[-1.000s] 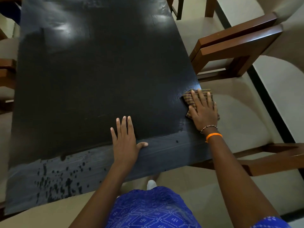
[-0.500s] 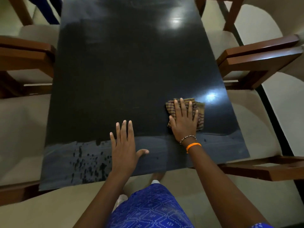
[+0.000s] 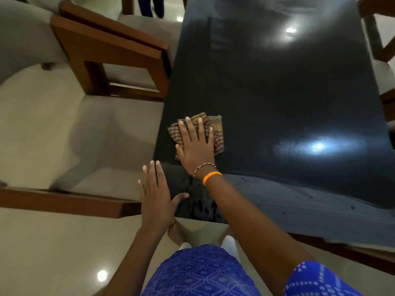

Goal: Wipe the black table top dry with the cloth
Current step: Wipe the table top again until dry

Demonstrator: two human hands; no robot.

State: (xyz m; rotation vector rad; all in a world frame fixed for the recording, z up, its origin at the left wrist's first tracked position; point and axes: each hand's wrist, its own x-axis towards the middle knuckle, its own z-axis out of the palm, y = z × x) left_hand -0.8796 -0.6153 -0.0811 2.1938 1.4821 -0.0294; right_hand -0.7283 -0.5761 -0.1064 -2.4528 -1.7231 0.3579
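Black table top [image 3: 288,92]: one, glossy, two light reflections on it, set among wooden-armed chairs on a pale tiled floor. Cloth [image 3: 215,130]: one, checked brown, folded, lying flat near the table's left edge. Your right hand [image 3: 197,146]: palm down, fingers spread, pressing on the cloth without gripping it; the cloth shows beyond your fingertips and to their right. Your left hand [image 3: 155,195]: empty, fingers extended, at the table's near left corner; contact cannot be told. Wristbands on your right wrist: two, one beaded [image 3: 204,167], one orange [image 3: 211,177]. Dark droplets [image 3: 198,199]: several, between your hands.
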